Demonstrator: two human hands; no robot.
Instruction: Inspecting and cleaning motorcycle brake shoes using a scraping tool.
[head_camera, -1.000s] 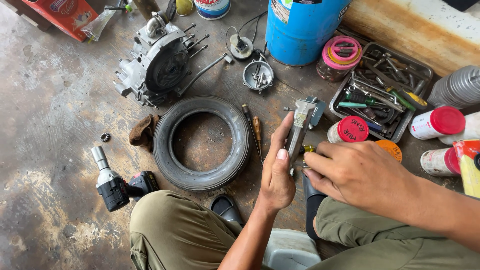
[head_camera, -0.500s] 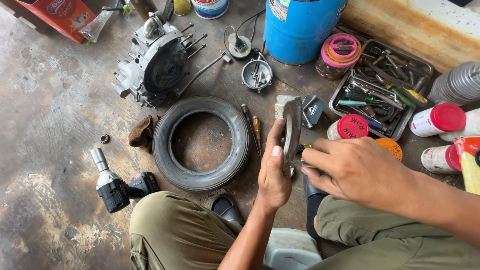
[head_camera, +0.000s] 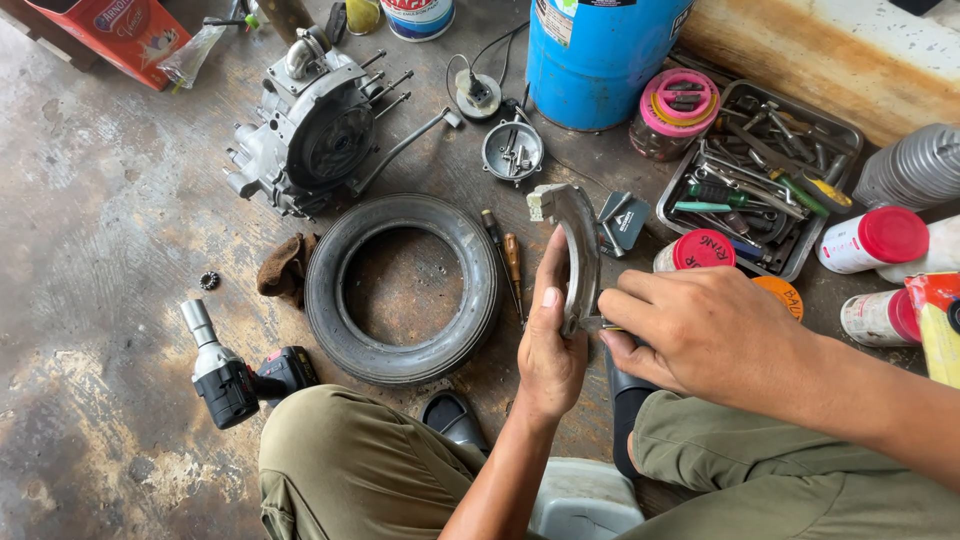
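Grey curved metal brake shoe (head_camera: 580, 250) — stiff, likely weighty; left hand (head_camera: 550, 350) clasps its lower end, right hand (head_camera: 700, 335) pinches there too — best held by the edges.

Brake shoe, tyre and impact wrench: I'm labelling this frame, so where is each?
Brake shoe (head_camera: 581, 240): head view, on its curved metal back.
Tyre (head_camera: 470, 290): head view, on its right sidewall.
Impact wrench (head_camera: 228, 385): head view, on its black body.

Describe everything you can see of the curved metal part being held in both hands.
The brake shoe is a grey, crescent-shaped metal piece with a worn, dull lining, held upright and edge-on above the concrete floor. The left hand grips its lower half; the right hand touches its bottom end. Its pale upper end sits near the tyre.
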